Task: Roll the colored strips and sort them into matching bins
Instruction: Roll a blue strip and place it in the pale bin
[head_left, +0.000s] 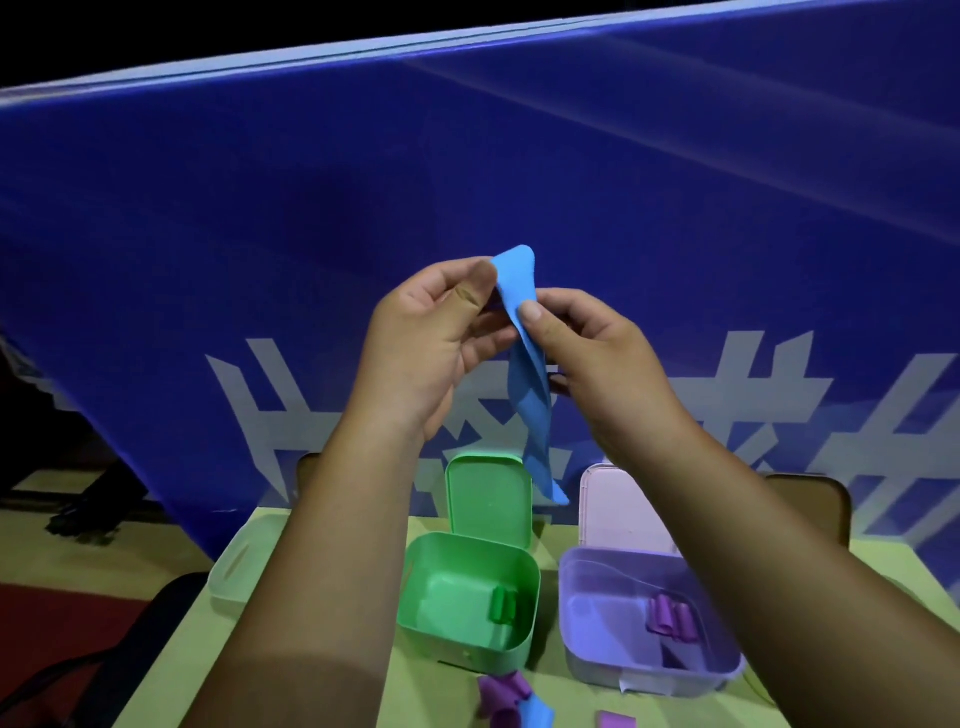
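A long blue strip (530, 395) hangs twisted in the air above the bins. My left hand (431, 343) pinches its top end between thumb and fingers. My right hand (597, 358) pinches the strip just below, thumb on its front. Under the hands stands a green bin (431, 566) with its lid up and a rolled green strip (503, 605) inside. To its right a purple bin (592, 613) holds rolled purple strips (670, 616).
Loose purple strips (501, 693) and a blue strip (537, 714) lie on the yellow-green table (156, 691) near its front edge. A pale translucent bin (236, 566) sits at the left, partly behind my forearm. A blue banner wall (467, 182) rises right behind the table.
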